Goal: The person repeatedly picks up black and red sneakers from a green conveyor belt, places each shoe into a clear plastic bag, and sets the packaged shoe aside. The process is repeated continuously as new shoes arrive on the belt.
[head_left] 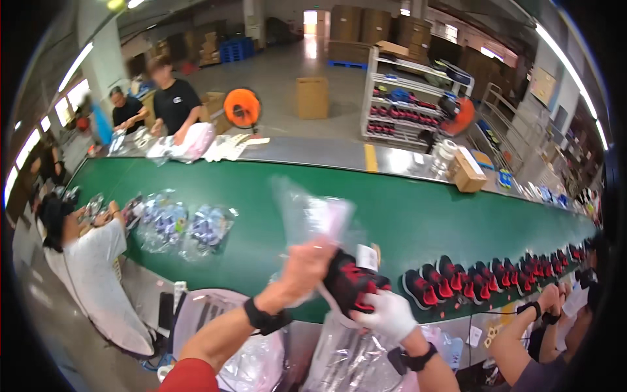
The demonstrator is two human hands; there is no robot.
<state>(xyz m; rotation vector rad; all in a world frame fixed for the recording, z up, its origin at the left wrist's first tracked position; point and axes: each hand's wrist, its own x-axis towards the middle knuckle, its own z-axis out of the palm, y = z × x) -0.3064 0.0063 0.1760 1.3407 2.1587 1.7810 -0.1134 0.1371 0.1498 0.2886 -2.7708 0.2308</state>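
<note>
In front of me, at the belt's near edge, a pair of black and red sneakers (349,282) is held tilted, with a white tag (367,257) standing up from it. My right hand (388,317), in a white glove, grips the sneakers from the near side. A clear plastic bag (320,212) with white and pink showing in it rises blurred above my bare left hand (305,266), whose fingers are closed around its lower part. That hand is right beside the sneakers; whether it touches them I cannot tell.
A green conveyor belt (261,189) runs across, with a row of black and red sneakers (480,281) at right and bagged shoes (208,228) at left. Clear bags (359,356) fill a bin below me. Co-workers (91,261) stand at left, far side and right. A cardboard box (466,170) sits on the far ledge.
</note>
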